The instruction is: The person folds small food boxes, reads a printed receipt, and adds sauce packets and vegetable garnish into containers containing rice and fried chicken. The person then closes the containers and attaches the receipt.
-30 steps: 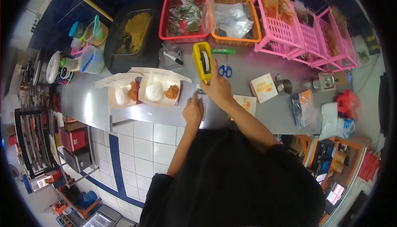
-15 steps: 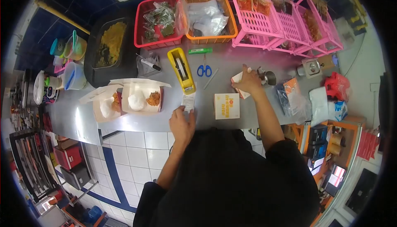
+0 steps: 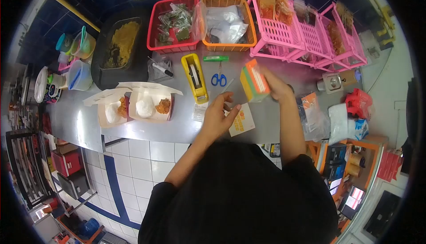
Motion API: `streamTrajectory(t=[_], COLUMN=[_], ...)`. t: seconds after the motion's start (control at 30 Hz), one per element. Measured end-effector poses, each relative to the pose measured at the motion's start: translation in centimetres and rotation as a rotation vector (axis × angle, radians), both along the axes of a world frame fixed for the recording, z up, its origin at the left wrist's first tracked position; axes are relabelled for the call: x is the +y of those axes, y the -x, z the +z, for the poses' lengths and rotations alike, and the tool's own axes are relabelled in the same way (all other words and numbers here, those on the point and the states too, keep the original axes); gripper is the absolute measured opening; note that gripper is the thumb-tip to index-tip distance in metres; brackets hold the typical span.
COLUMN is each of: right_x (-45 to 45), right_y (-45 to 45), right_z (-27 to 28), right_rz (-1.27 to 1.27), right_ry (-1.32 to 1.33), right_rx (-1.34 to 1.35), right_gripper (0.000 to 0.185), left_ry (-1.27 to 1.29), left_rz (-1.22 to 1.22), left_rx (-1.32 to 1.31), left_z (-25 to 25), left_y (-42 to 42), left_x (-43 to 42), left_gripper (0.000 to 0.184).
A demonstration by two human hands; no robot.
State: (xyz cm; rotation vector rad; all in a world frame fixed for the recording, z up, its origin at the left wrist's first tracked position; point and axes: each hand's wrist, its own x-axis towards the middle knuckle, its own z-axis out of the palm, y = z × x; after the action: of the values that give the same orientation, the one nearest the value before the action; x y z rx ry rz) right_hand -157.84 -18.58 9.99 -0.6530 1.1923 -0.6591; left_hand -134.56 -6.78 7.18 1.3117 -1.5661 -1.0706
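Observation:
My right hand [image 3: 277, 87] grips a small orange, green and yellow carton [image 3: 254, 83], held tilted over the steel counter. My left hand [image 3: 217, 117] has its thumb and fingers apart at the left edge of a white box with yellow lettering [image 3: 243, 123]; whether it presses on the box I cannot tell. To the left of that hand, a printed paper slip [image 3: 199, 112] lies below a yellow tape dispenser [image 3: 194, 79]. Blue-handled scissors [image 3: 218, 80] lie beyond my left hand. Two open boxes hold rice and fried chicken, one the right box [image 3: 151, 112], the other the left box [image 3: 108, 119].
Along the back stand a black tray of yellow food [image 3: 100, 77], a red basket of small packets [image 3: 153, 39], an orange basket of plastic bags [image 3: 253, 35] and pink racks [image 3: 277, 37]. A green marker [image 3: 216, 59] lies before the baskets. Plastic packs [image 3: 316, 119] sit at right.
My right hand has lifted the carton off the counter and brought it left and tilted. My left hand has moved right from the paper slip to the white box, which now sits turned.

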Motion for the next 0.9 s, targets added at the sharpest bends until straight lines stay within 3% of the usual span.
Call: streamTrajectory(t=[0.07, 0.1, 0.13, 0.17, 0.2, 0.27, 0.4, 0.5, 0.57, 0.63, 0.7, 0.73, 0.8, 0.83, 0.9], right_x=[1.7, 2.6, 3.7, 4.7, 5.6, 6.9, 7.4, 5.6, 4.3, 4.8, 5.4, 6.4, 10.4, 12.1, 14.8], right_y=[-0.5, -0.8, -1.3, -1.6, -1.9, -2.2, -1.8, -1.0, -0.3, 0.0, 0.3, -0.3, -2.4, -3.9, -7.0], right_z=[0.9, 1.6, 2.6, 3.4, 4.1, 5.0, 4.7, 2.1, -1.3, -3.4, -5.1, -5.4, -5.9, -5.9, -6.0], right_rz=[0.319, 0.325, 0.396, 0.461, 0.468, 0.497, 0.513, 0.543, 0.760, 0.792, 0.818, 0.831, 0.669, 0.678, 0.570], right_ry=[0.530, 0.534, 0.761, 0.984, 0.981, 0.965, 0.993, 0.891, 0.932, 0.913, 1.020, 1.029, 0.654, 0.657, 0.428], right_rx=[0.138, 0.135, 0.351, 0.567, 0.559, 0.339, 0.244, 0.462, 0.924, 1.001, 1.317, 1.311, 1.181, 1.180, 1.282], right_gripper=[0.065, 0.065, 0.078, 0.094, 0.094, 0.105, 0.108, 0.103, 0.098, 0.094, 0.088, 0.088, 0.090, 0.090, 0.098], left_ry=[-0.088, -0.182, -0.178, -0.200, -0.224, -0.249, -0.215, -0.407, -0.399, -0.390, -0.389, -0.392, -0.341, -0.343, -0.811], left_rz=[-0.013, -0.024, -0.015, -0.034, -0.054, -0.119, -0.198, -0.013, 0.036, 0.089, 0.050, 0.064, 0.067, 0.076, 0.013], left_rx=[0.142, 0.288, 0.288, 0.476, 0.663, 0.665, 0.616, 0.409, 0.259, 0.115, -0.099, -0.094, -0.157, -0.153, 0.329], left_z=[0.5, 0.8, 1.0, 1.0, 1.1, 2.2, 1.7, -2.0, -5.8, -7.7, -8.8, -10.2, -13.1, -13.5, -14.1], left_y=[0.1, 0.0, 0.0, -0.1, -0.3, -1.0, -1.7, -2.2, -3.0, -3.7, -4.2, -4.2, -3.8, -3.5, -2.6], left_x=[0.2, 0.4, 0.5, 0.8, 1.1, 1.2, 1.2, 1.7, 2.7, 4.0, 4.6, 5.0, 5.9, 5.8, 5.1], left_gripper=[0.062, 0.071, 0.071, 0.077, 0.084, 0.086, 0.080, 0.065, 0.057, 0.050, 0.048, 0.048, 0.048, 0.048, 0.047])
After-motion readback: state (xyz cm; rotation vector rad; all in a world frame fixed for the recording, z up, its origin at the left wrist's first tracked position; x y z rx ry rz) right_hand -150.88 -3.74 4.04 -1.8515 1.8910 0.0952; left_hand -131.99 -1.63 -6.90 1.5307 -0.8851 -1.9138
